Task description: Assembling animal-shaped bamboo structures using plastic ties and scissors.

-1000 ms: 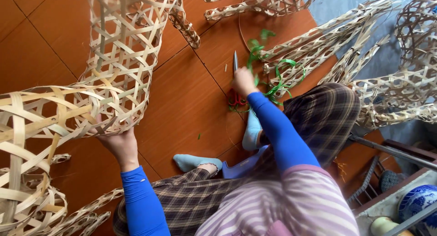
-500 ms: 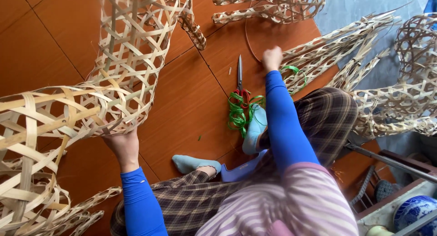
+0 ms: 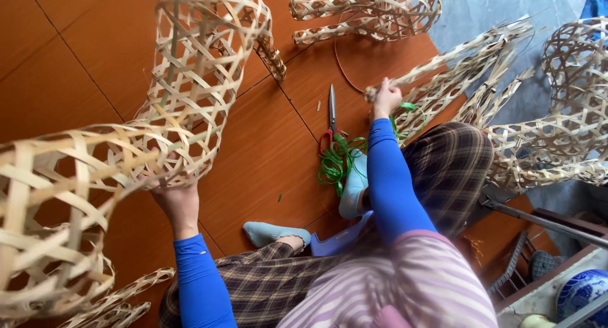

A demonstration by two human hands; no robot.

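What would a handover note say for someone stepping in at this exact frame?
Left hand: grips the lower rim of the woven bamboo basket frame, held up over the floor.
Right hand: reaches out, closed on a flat woven bamboo piece.
Scissors and green ties lie on the floor by the foot.
Done: weave shaped.
Left: cannot tell.

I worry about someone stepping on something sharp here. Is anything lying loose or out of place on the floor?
Yes. A pair of scissors lies on the tiled floor beside a loose tangle of green string, close to the person's socked foot. The right hand grips a woven bamboo piece just past them.
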